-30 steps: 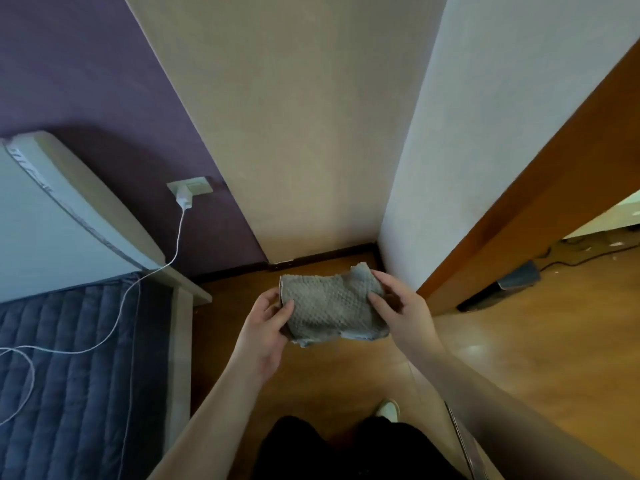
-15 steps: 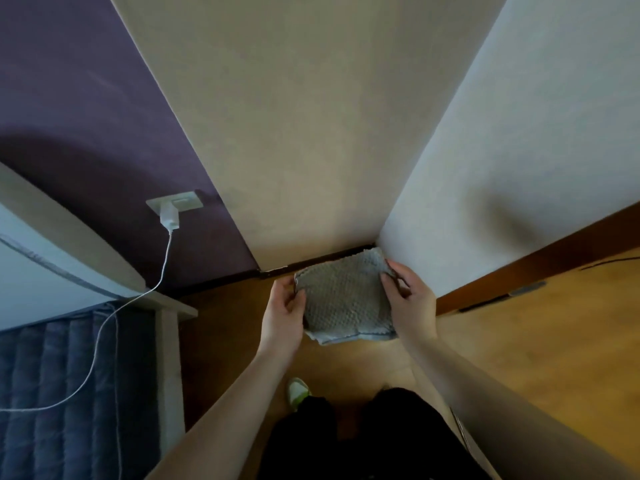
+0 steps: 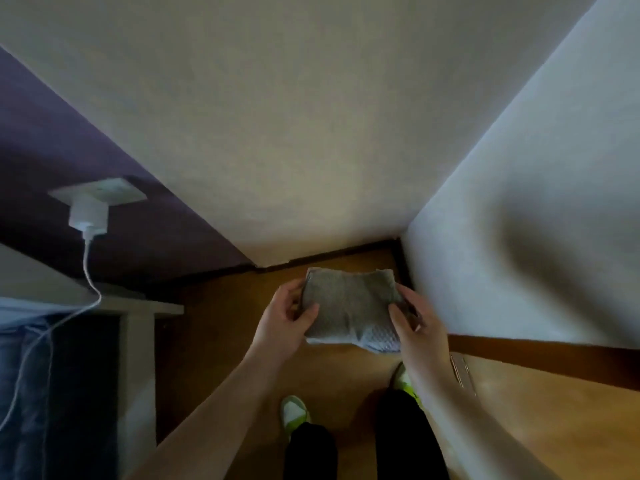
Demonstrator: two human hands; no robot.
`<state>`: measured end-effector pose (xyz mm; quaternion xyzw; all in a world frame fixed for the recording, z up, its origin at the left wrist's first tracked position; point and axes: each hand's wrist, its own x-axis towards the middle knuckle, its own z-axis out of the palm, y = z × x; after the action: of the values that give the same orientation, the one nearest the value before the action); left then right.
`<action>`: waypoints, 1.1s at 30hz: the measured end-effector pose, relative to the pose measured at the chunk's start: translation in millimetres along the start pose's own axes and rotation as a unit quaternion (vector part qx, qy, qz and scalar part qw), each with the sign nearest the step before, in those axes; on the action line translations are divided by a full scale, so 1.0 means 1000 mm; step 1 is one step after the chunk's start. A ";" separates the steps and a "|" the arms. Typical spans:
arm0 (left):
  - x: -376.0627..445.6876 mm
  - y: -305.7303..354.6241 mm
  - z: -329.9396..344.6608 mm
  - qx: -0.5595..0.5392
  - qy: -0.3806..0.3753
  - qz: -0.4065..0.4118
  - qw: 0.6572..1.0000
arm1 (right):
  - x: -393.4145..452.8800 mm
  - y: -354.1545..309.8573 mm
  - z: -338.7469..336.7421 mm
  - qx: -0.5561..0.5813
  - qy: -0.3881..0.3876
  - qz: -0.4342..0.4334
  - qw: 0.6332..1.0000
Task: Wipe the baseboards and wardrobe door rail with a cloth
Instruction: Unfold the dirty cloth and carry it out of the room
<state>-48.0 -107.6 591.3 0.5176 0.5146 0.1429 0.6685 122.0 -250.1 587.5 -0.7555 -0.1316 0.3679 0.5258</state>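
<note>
We hold a folded grey cloth (image 3: 349, 308) out in front of us above the floor, in the corner where two walls meet; its weave is a raised, bumpy waffle pattern, its outline is roughly a rectangle, and a paler, bluish layer shows along its lower right edge. Our left hand (image 3: 284, 323) grips the cloth's left side, thumb laid across the top face and fingers curled behind it, and our right hand (image 3: 420, 327) pinches the right side the same way, thumb on top. The floor (image 3: 221, 327) is smooth, warm brown wood with a soft sheen. A thin dark baseboard (image 3: 332, 255) runs along the foot of the matt, faintly grainy beige wall (image 3: 277, 133) just beyond the cloth, and a wider brown baseboard (image 3: 540, 358) runs under the white wall to our right. On the purple wall (image 3: 69, 161) at left sits a flat white square socket (image 3: 104, 192) with a blocky white charger (image 3: 88, 216) plugged in, its round white cable (image 3: 90, 271) dropping and trailing out of the left edge. Below it a pale bed frame (image 3: 138, 341) and quilted blue bedding (image 3: 24, 375) are cut off by the picture's edge. Our white and yellow-green shoes (image 3: 294, 412) are partly hidden under black trouser legs (image 3: 310, 452), and the right shoe is largely covered by our forearm.
</note>
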 end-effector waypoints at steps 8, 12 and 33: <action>0.114 -0.115 0.057 -0.034 0.002 -0.035 0.999 | 0.110 0.136 -0.008 -0.033 -0.001 0.046 0.998; 0.171 -0.168 0.085 0.029 -0.008 -0.032 0.999 | 0.171 0.202 -0.008 -0.079 -0.048 0.052 0.994; 0.440 -0.413 0.176 0.383 0.120 0.083 0.912 | 0.398 0.449 0.030 -0.368 0.015 -0.041 0.929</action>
<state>146.8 -59.5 -4.0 0.7534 0.5618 0.0511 0.3379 293.0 -181.5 15.5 -0.8953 -0.2809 0.2607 0.2270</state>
